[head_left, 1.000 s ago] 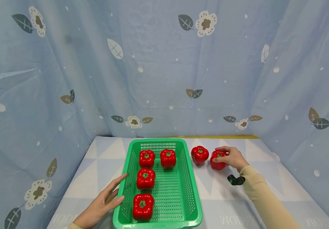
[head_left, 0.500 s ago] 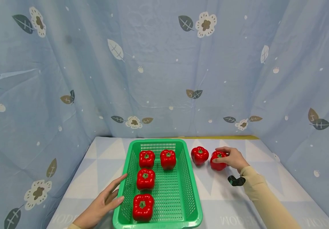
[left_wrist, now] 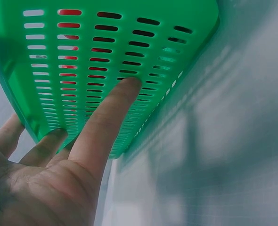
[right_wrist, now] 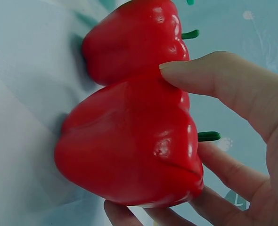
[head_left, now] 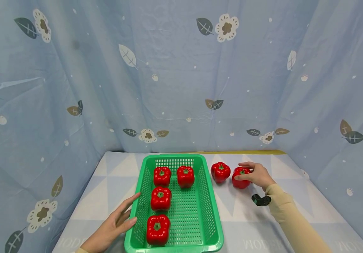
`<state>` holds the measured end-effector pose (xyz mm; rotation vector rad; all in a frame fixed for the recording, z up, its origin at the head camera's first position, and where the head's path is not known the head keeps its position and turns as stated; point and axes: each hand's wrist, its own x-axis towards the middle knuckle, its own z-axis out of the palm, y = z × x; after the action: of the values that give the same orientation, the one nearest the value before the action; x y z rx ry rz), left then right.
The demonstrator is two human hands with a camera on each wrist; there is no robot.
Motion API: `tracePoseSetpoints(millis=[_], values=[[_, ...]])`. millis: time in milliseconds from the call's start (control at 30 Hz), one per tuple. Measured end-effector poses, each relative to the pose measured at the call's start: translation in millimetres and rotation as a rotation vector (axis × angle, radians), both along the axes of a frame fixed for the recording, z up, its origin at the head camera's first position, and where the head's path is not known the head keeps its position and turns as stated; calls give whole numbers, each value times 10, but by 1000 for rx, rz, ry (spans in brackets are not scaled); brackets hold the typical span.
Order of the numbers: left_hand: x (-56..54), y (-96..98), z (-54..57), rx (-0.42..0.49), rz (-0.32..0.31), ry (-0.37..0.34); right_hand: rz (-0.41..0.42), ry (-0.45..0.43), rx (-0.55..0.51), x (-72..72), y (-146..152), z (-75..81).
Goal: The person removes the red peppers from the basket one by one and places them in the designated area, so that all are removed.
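Observation:
My right hand grips a red bell pepper on the table, right of the basket. In the right wrist view, the thumb lies across the upper side of this pepper and the fingers curl beneath and behind it. A second red bell pepper is beside it, seemingly touching in that view. My left hand rests against the left side of a green perforated basket. Its fingers look extended; the left wrist view shows fingertips on the basket wall.
Inside the basket sit several red bell peppers, mostly along its left side. The table has a patterned cloth. A blue floral curtain encloses the back and sides. Near my right wrist is a small black device.

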<state>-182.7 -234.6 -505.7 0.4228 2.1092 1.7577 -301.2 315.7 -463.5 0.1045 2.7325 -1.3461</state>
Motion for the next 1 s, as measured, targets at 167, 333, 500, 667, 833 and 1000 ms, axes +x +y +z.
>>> tracePoseSetpoints(millis=[167, 333, 500, 667, 833, 1000], values=[[-3, 1, -7, -1, 1, 0, 9, 16, 13, 23, 22, 61], [-1, 8, -14, -1, 15, -16, 24, 51, 39, 51, 66, 157], [3, 13, -18, 0, 25, -19, 15, 76, 49, 56, 90, 247], [1, 11, -32, -3, 24, -19, -18, 77, 53, 65, 88, 313], [-6, 7, -26, 0, 18, -21, -28, 91, 54, 109, 74, 398], [3, -2, -13, 1, 5, -5, -25, 123, 59, 127, 66, 483]])
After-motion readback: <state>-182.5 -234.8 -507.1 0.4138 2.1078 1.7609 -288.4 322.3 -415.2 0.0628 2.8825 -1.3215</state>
